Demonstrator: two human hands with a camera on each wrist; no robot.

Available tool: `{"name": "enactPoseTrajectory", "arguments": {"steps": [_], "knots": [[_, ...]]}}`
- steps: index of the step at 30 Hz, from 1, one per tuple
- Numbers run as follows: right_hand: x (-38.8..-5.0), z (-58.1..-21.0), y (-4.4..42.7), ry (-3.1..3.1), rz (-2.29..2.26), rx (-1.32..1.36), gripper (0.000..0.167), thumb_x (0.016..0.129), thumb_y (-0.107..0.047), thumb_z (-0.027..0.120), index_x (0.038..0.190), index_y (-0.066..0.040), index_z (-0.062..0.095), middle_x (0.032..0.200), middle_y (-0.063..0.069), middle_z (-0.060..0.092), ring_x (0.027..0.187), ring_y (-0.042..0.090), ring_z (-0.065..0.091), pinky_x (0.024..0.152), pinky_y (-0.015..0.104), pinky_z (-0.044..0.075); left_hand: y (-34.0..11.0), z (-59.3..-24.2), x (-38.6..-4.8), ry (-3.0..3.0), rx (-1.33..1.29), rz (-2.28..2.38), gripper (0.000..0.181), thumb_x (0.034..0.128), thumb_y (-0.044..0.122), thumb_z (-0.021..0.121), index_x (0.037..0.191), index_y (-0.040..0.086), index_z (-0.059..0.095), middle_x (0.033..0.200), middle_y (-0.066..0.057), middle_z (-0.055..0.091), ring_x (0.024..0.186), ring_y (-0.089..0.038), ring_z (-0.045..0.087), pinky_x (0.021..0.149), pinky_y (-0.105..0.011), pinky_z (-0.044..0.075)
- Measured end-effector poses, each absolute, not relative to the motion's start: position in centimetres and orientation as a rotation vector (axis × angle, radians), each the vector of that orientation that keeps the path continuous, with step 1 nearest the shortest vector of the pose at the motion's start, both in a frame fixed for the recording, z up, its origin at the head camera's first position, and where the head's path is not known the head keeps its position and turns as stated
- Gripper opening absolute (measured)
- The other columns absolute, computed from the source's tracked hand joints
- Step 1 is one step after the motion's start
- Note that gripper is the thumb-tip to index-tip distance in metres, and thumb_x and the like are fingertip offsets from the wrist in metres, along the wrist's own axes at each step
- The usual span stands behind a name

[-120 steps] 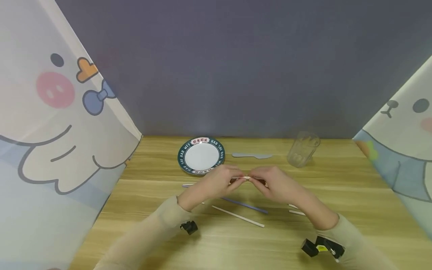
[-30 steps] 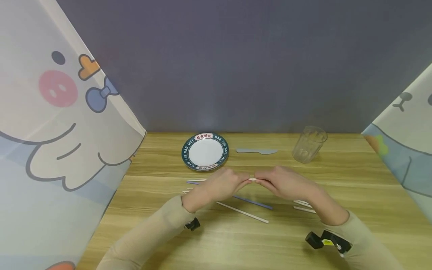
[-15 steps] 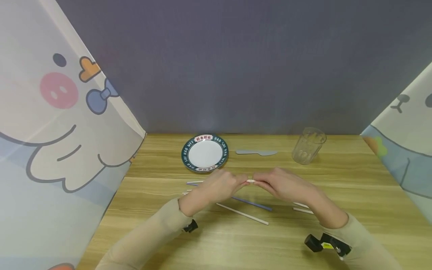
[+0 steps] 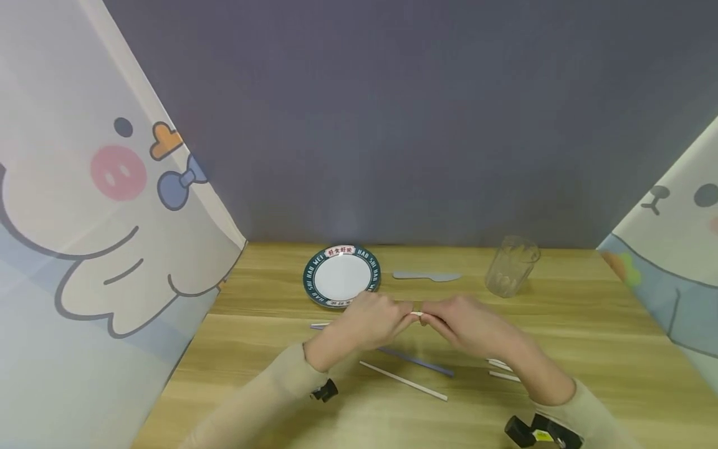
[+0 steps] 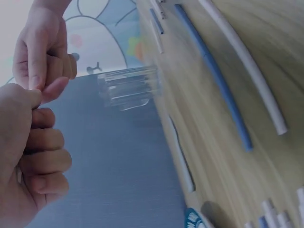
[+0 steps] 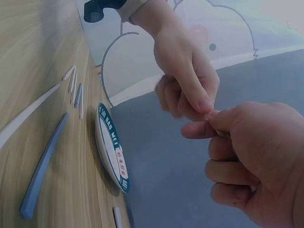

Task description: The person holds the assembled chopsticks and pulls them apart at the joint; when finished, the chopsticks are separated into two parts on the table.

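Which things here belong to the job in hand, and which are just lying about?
In the job:
left hand and right hand
white piece, pinched between them
probably the loose white sticks and blue sticks

Apparently just lying about:
plate
knife
glass

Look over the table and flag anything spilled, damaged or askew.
Nothing looks spilled or damaged; the plate and glass appear whole. Only mildly untidy: one blue stick and one white stick lie loose and slanted on the table.

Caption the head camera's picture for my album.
Left hand and right hand pinch a white piece before a plate, knife and glass.
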State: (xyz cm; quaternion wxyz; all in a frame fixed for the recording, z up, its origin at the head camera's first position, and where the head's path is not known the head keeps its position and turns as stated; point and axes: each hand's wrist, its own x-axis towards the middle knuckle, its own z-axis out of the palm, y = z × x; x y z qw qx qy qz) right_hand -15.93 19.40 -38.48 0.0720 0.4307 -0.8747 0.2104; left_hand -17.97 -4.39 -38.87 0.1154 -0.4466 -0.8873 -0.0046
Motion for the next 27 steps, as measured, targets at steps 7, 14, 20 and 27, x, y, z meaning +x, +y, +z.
{"name": "enactPoseTrajectory", "arguments": {"steps": [7, 14, 20, 27], "knots": [[-16.22, -38.77, 19.71, -2.623, 0.646, 1.322, 0.020, 0.110, -0.018, 0.059, 0.091, -0.024, 0.060, 0.066, -0.019, 0.032, 0.057, -0.009, 0.027, 0.055, 0.015, 0.036, -4.66, -39.21, -17.64, -2.607, -1.306, -0.014, 0.041, 0.1146, 0.040, 0.046, 0.079, 0.022, 0.052, 0.056, 0.012, 0.030, 0.047, -0.004, 0.029, 0.042, -0.020, 0.021], [-16.34, -38.86, 19.97, -2.573, 0.659, 1.374, 0.024, 0.108, -0.013, 0.062, 0.087, -0.024, 0.055, 0.067, -0.019, 0.030, 0.058, -0.010, 0.025, 0.052, 0.012, 0.031, -4.74, -38.88, -17.32, -2.625, -1.292, -0.006, 0.040, 0.1139, 0.040, 0.047, 0.079, 0.022, 0.054, 0.056, 0.011, 0.032, 0.048, -0.006, 0.033, 0.041, -0.021, 0.024], [-15.98, -39.05, 20.16, -2.597, 0.689, 1.380, 0.024, 0.109, -0.012, 0.060, 0.088, -0.023, 0.054, 0.069, -0.019, 0.030, 0.059, -0.010, 0.025, 0.053, 0.013, 0.033, -4.75, -39.09, -17.18, -2.622, -1.319, -0.012, 0.043, 0.1139, 0.041, 0.047, 0.076, 0.022, 0.051, 0.056, 0.012, 0.030, 0.048, -0.005, 0.029, 0.042, -0.019, 0.020], [-15.85, -38.95, 20.17, -2.618, 0.713, 1.365, 0.024, 0.110, -0.012, 0.058, 0.089, -0.022, 0.054, 0.068, -0.018, 0.029, 0.057, -0.011, 0.023, 0.052, 0.013, 0.033, -4.64, -39.25, -17.08, -2.522, -1.273, 0.038, 0.040, 0.1125, 0.042, 0.051, 0.077, 0.022, 0.055, 0.055, 0.013, 0.029, 0.047, -0.003, 0.026, 0.041, -0.019, 0.015]]}}
